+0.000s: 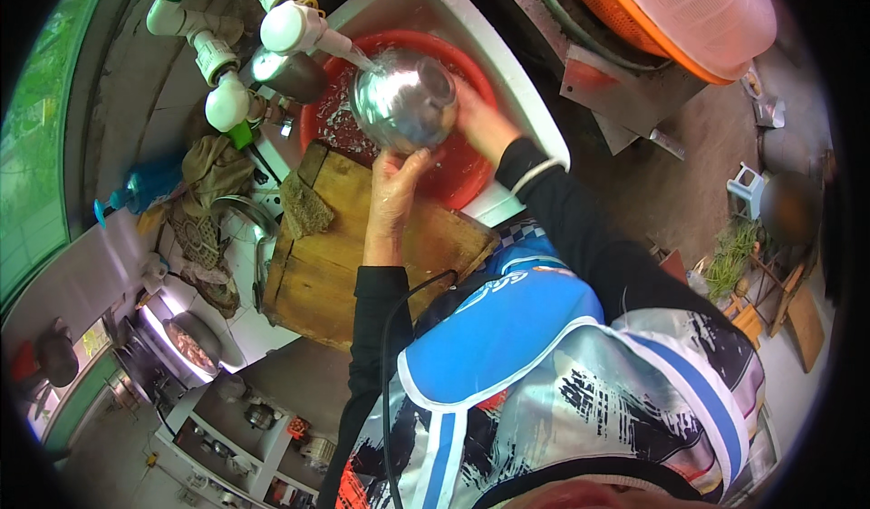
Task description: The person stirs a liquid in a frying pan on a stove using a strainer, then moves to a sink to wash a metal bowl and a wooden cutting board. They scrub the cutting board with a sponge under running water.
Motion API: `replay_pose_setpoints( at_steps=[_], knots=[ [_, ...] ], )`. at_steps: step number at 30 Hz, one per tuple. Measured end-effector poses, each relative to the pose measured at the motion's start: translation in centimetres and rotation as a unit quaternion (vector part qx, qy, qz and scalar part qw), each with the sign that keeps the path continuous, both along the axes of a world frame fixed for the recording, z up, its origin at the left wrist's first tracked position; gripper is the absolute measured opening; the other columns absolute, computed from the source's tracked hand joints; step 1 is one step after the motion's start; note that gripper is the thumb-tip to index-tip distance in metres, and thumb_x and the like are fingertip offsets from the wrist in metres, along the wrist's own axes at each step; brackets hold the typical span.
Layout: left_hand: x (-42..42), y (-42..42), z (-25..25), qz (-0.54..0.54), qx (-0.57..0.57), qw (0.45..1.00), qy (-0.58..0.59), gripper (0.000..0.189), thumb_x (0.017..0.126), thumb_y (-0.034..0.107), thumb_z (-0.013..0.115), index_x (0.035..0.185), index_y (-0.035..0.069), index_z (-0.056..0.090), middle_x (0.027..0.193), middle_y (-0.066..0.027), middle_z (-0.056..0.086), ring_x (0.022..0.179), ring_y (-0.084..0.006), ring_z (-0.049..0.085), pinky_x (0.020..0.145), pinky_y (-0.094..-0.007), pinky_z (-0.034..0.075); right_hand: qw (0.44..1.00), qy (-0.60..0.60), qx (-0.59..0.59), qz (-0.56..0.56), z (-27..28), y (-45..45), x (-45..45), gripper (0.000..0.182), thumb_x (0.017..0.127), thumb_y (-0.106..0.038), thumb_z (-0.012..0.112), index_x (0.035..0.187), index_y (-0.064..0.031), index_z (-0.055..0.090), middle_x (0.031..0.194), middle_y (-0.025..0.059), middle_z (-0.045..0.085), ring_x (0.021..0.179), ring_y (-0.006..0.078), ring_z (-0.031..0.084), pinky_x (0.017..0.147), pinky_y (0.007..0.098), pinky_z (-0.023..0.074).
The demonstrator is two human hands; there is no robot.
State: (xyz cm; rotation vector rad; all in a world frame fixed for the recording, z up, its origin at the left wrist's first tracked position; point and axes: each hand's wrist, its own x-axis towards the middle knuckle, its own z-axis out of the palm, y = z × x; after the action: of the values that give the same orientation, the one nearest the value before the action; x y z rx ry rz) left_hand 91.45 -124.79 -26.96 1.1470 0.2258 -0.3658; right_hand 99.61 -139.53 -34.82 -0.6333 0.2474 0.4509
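Both my hands grip a shiny metal bowl (402, 104), tipped with its rounded underside and base ring showing. My left hand (396, 176) holds its near edge, the thumb pressed on the metal. At its right side is my right hand (476, 111), fingers partly hidden behind the bowl. Water from a white plastic tap (289, 27) runs onto the bowl. Below it stands a red plastic basin (469, 179) with water in it, set in a white sink (527, 94).
A wooden cutting board (333, 264) overlaps the sink's near left edge, with a brown scouring cloth (304, 206) on it. A metal cup (291, 77) stands beside the taps. Left lie a ladle (258, 237) and a blue bottle (153, 182). An orange colander (612, 13) sits upper right.
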Motion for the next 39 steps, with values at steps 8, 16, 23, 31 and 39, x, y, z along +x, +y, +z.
replay_pose_setpoints(
  at_steps=[8,16,23,31,39],
  knots=[
    [3.4,1.1,2.0,0.052,-0.195,0.960,0.193,0.034,0.090,0.016,0.057,0.121,0.006,0.047,0.126,-0.0140,0.048,0.118,-0.0336,0.047,0.090,-0.0605,0.045,0.836,-0.160,-0.394,0.348,-0.3,0.2,10.4,0.031,0.091,-0.026,0.052,0.115,-0.0084,0.060,0.108,0.0054,0.064,0.094,0.0151,0.060,0.082,0.0281,0.0477],
    [2.8,-1.1,-2.3,0.226,-0.106,0.968,0.015,0.026,0.091,0.016,0.056,0.115,0.005,0.051,0.109,-0.0071,0.057,0.094,-0.0181,0.058,0.076,-0.0324,0.052,0.556,-0.469,-0.675,0.123,9.0,5.6,-0.7,0.047,0.080,-0.024,0.059,0.125,-0.0136,0.053,0.140,0.0174,0.035,0.132,0.0393,0.027,0.099,0.0598,0.0311],
    [2.6,-2.4,0.5,0.209,-0.260,0.937,0.107,0.042,0.096,0.021,0.047,0.132,0.005,0.037,0.136,-0.0159,0.040,0.124,-0.0363,0.039,0.097,-0.0636,0.036,0.855,-0.080,-0.399,0.322,2.9,1.9,10.5,0.039,0.091,-0.035,0.045,0.110,-0.0058,0.062,0.103,0.0086,0.066,0.094,0.0149,0.060,0.083,0.0305,0.0463],
    [3.3,-1.0,-2.5,0.304,-0.494,0.793,0.187,0.045,0.095,0.029,0.047,0.133,0.006,0.039,0.138,-0.0123,0.040,0.128,-0.0280,0.037,0.109,-0.0488,0.025,0.619,-0.412,-0.669,-0.019,6.4,2.8,-1.8,0.037,0.085,-0.024,0.055,0.121,-0.0151,0.057,0.136,0.0130,0.045,0.126,0.0319,0.039,0.103,0.0526,0.0299],
    [4.3,-1.2,-0.5,0.343,-0.554,0.736,0.183,0.043,0.093,0.022,0.051,0.131,0.003,0.042,0.136,-0.0144,0.042,0.130,-0.0336,0.033,0.110,-0.0570,0.021,0.644,-0.299,-0.660,0.246,11.4,4.4,7.1,0.033,0.086,-0.031,0.050,0.112,-0.0160,0.062,0.112,0.0080,0.062,0.105,0.0278,0.057,0.090,0.0418,0.0443]
  ],
)
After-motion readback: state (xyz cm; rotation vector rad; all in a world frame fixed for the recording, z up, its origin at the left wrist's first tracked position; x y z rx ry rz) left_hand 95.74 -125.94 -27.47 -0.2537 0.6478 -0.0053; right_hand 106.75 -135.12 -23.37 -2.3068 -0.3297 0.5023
